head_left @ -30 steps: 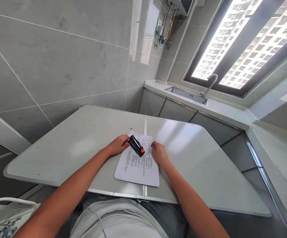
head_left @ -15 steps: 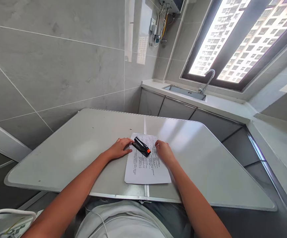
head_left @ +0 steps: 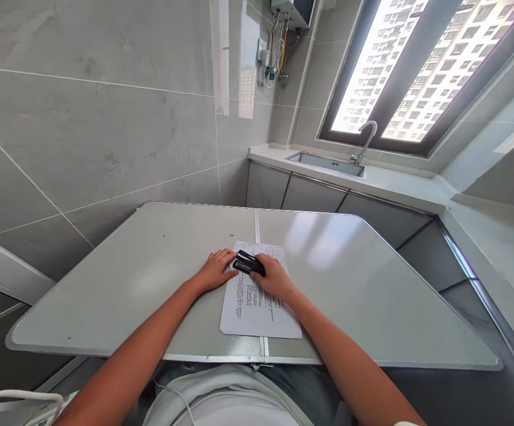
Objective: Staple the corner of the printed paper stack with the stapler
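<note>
A printed sheet of paper (head_left: 257, 307) lies on the grey folding table (head_left: 150, 278) in front of me. A black stapler (head_left: 244, 262) rests across the sheet's upper left corner. My right hand (head_left: 273, 277) lies on top of the stapler's near end, fingers curled over it and covering its orange tip. My left hand (head_left: 216, 270) rests flat at the sheet's left edge, fingertips touching the stapler's far end.
A tiled wall rises behind the table. A counter with a steel sink (head_left: 325, 164) and tap (head_left: 365, 137) runs under the window at the back right. A white cable (head_left: 12, 396) curves at the lower left near my lap.
My right hand has moved left from the paper's right side onto the stapler. The left hand has stayed by the stapler's far end. The view has shifted slightly.
</note>
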### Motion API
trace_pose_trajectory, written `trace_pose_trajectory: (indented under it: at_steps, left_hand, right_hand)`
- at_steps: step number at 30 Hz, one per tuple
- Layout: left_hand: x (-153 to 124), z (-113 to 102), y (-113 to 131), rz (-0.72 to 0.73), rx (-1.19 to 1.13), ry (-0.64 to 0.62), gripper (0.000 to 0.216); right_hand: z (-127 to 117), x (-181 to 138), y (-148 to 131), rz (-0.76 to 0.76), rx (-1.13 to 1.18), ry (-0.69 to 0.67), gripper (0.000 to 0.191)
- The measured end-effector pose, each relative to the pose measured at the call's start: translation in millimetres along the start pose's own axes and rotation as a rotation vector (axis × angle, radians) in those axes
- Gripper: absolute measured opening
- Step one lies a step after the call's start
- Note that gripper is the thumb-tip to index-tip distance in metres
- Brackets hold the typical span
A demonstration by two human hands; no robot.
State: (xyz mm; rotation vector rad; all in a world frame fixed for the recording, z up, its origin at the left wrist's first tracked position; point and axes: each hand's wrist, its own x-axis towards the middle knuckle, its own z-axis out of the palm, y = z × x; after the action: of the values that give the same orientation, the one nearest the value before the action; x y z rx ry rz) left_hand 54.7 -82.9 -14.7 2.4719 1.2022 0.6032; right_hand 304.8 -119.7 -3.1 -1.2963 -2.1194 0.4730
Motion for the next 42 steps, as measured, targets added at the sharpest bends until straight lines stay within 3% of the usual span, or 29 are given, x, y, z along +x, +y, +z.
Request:
trace_pose_trajectory:
  at_steps: [4, 10, 14, 17, 22, 31, 33, 36, 39, 42]
  left_hand:
    - [0.1, -2.2, 0.5, -0.014, -0.026, -0.009, 0.048]
    - [0.4, -2.4, 3.4, -0.020, 0.001, -0.008, 0.042]
    - [3.0, 0.1, 7.1, -0.049, 0.035, 0.013, 0.034]
    - [5.5, 1.9, 9.1, -0.069, 0.038, 0.037, 0.029]
    - [8.0, 3.2, 9.4, -0.089, 0.023, 0.063, 0.025]
    - [8.7, 2.3, 9.1, -0.122, -0.024, 0.070, 0.024]
    - [8.4, 1.4, 8.7, -0.124, -0.042, 0.067, 0.023]
    - [7.7, -0.1, 8.6, -0.119, -0.057, 0.065, 0.024]
    - [6.9, -0.7, 8.0, -0.110, -0.061, 0.060, 0.025]
    - [6.0, -0.5, 7.2, -0.115, -0.104, 0.067, 0.032]
  right_hand:
    - [-5.3, 6.4, 17.5, 0.072, 0.045, 0.122, 0.033]
    - [-14.3, 14.0, 28.7, 0.057, 0.193, 0.076, 0.035]
    - [-25.0, 14.8, 27.2, 0.130, 0.269, 0.303, 0.026]
    - [-34.2, 13.1, 29.5, 0.247, 0.297, 0.422, 0.045]
    - [-40.9, 8.8, 34.4, 0.302, 0.249, 0.344, 0.042]
    - [-41.2, 7.9, 26.5, 0.231, 0.003, 0.222, 0.045]
    - [-36.7, 7.8, 24.2, 0.216, 0.006, 0.272, 0.044]
    - [-24.2, 9.6, 21.2, 0.119, 0.061, 0.320, 0.021]
    - [-10.0, 13.9, 21.5, 0.017, 0.106, 0.196, 0.034]
    - [-2.8, 16.6, 23.7, 0.017, 0.119, 0.133, 0.028]
